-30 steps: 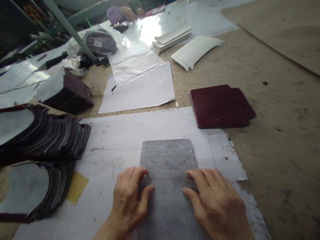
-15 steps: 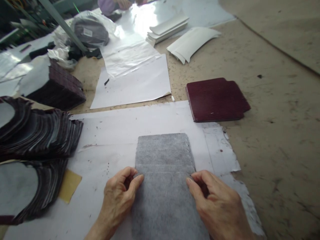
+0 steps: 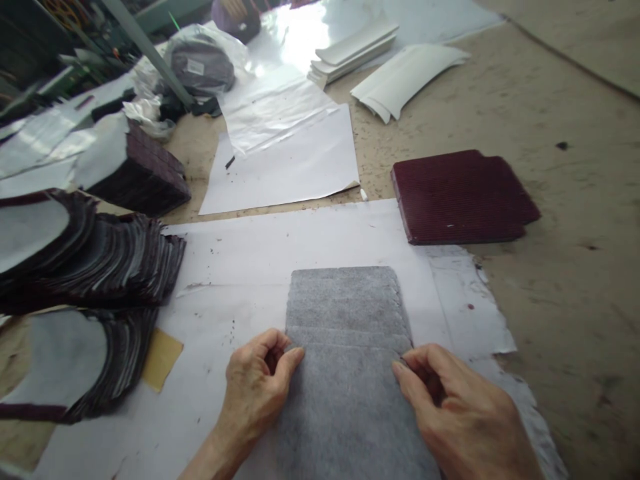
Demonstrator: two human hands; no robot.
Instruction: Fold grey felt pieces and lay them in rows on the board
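Observation:
A grey felt-backed piece (image 3: 345,353) lies on white paper (image 3: 280,253) in front of me, with a fold line or overlapped edge across its middle. My left hand (image 3: 257,390) pinches the piece's left edge at that line, thumb against curled fingers. On the opposite side, my right hand (image 3: 460,413) pinches the right edge at the same line with its fingers curled. Both hands rest on the table.
A maroon ribbed piece (image 3: 463,197) lies right of the paper. Fanned stacks of dark cut pieces (image 3: 90,267) sit at the left, another dark stack (image 3: 137,173) behind. More white sheets (image 3: 285,160), cream curved pieces (image 3: 400,83) and a bagged dark bundle (image 3: 200,63) lie farther back.
Both hands went from lying flat on the grey piece to pinching its side edges at the fold line. The view shifted slightly.

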